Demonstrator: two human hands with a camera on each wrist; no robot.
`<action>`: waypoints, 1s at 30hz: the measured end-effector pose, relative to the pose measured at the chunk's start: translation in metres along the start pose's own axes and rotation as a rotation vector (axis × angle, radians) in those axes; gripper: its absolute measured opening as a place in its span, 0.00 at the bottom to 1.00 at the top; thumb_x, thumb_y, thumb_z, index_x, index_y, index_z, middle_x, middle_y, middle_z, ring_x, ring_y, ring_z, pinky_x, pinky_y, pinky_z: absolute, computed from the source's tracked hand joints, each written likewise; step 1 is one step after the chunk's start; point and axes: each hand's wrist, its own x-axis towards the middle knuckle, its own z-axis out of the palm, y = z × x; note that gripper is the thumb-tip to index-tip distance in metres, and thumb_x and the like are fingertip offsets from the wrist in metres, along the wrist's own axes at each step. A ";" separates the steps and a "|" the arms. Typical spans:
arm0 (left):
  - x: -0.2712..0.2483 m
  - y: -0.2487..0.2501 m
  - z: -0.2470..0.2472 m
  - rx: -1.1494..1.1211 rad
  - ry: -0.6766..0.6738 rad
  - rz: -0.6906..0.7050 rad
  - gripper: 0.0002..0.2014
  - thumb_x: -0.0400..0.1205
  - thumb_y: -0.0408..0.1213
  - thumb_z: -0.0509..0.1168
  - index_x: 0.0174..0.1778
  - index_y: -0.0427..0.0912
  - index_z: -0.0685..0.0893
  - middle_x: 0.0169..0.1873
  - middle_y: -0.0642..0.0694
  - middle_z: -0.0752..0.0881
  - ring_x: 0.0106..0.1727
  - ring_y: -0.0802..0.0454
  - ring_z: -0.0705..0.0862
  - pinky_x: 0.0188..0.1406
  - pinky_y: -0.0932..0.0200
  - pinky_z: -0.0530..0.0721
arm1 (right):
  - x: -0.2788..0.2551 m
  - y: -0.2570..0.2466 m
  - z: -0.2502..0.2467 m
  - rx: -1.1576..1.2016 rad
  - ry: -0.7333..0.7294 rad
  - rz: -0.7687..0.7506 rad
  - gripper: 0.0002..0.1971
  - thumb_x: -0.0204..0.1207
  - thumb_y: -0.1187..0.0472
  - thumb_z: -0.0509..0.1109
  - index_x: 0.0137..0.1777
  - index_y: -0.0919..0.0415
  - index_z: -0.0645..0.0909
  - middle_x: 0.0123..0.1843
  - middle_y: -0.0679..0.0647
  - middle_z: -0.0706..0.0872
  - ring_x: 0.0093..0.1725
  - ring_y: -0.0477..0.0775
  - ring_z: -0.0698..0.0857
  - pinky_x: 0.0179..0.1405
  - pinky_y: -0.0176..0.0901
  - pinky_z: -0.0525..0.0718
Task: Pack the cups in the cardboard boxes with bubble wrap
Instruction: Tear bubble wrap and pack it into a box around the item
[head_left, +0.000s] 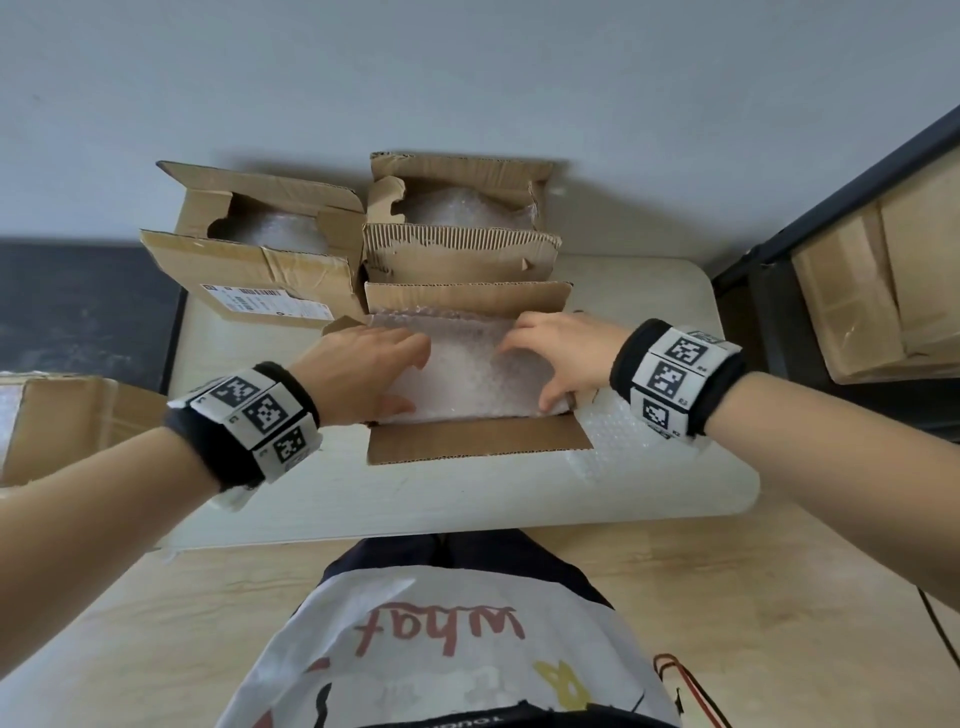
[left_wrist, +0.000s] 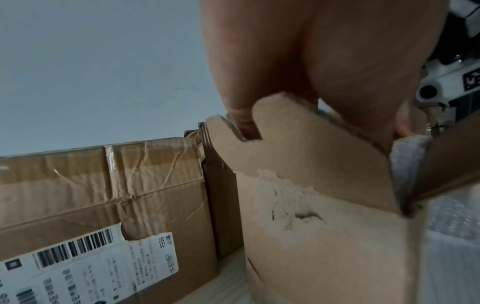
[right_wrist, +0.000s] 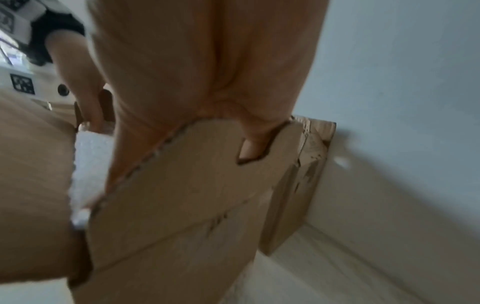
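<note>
Open cardboard box on surface: bubble wrap inside is pressed by left hand and right hand, fingers spread.

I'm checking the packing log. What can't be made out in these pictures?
- Cups: none visible; bubble wrap fills the near box, head view.
- Far boxes' contents: wrap hides them.
- Shipping label text: blurred, left wrist view.
- Right hand's fingertips: the box flap hides them, right wrist view.
</note>
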 end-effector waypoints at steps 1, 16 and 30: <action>0.000 -0.001 0.002 0.004 -0.002 -0.013 0.23 0.73 0.52 0.73 0.58 0.48 0.74 0.55 0.51 0.83 0.51 0.47 0.82 0.40 0.57 0.74 | 0.001 0.002 0.002 -0.019 -0.013 0.007 0.43 0.61 0.47 0.82 0.76 0.51 0.68 0.67 0.49 0.74 0.63 0.53 0.77 0.57 0.52 0.78; 0.023 0.011 0.027 0.195 -0.175 -0.197 0.37 0.71 0.52 0.75 0.68 0.39 0.64 0.55 0.44 0.83 0.53 0.42 0.85 0.43 0.50 0.80 | 0.027 -0.022 0.037 -0.211 0.000 0.132 0.37 0.72 0.64 0.75 0.77 0.61 0.58 0.70 0.60 0.68 0.63 0.63 0.78 0.49 0.54 0.82; 0.025 0.008 0.024 0.390 -0.162 -0.146 0.29 0.69 0.53 0.74 0.58 0.41 0.71 0.56 0.45 0.79 0.53 0.47 0.82 0.62 0.56 0.70 | 0.024 -0.023 0.046 -0.161 -0.030 0.203 0.27 0.77 0.71 0.65 0.75 0.68 0.61 0.68 0.65 0.74 0.63 0.66 0.81 0.52 0.59 0.82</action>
